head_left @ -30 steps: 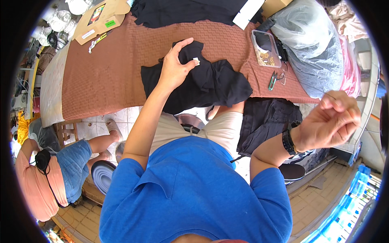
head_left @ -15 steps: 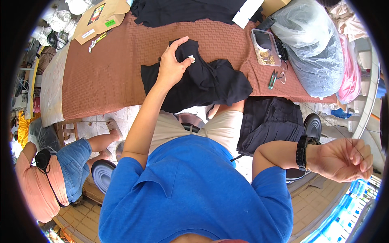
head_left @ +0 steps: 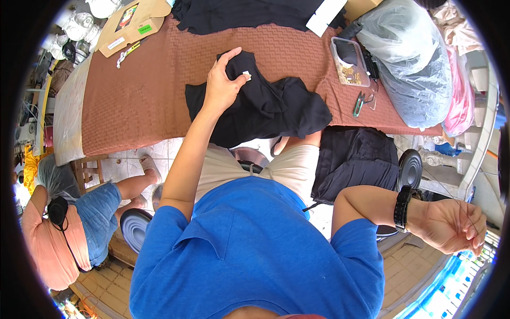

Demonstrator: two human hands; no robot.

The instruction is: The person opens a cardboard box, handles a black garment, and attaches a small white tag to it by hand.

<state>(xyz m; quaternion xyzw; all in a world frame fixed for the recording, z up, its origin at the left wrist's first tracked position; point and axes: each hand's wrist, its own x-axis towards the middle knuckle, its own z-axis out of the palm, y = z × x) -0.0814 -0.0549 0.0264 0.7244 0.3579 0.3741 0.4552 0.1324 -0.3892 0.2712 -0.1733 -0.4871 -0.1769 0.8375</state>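
Note:
A black garment (head_left: 276,109) lies bunched at the near edge of the table and hangs partly over my lap. My left hand (head_left: 220,87) grips its far left part, index finger pointing away and thumb beside a small white tag (head_left: 247,75) on the cloth. Far out to the right, well away from the garment, my right hand (head_left: 451,226) is raised with its fingers curled together. A fine dark line, perhaps thread, runs by those fingers; what they pinch is too small to make out.
Green-handled thread snips (head_left: 358,105) and a clear plastic box (head_left: 349,61) of small gold pieces lie at right, before large plastic bags (head_left: 406,64). A cardboard box (head_left: 133,26) stands far left. More black cloth (head_left: 356,165) rests beside my right thigh. Another person (head_left: 69,228) sits at left.
My right hand has dropped slightly, staying out at the right. My left hand and the tagged part of the garment have shifted a little to the left.

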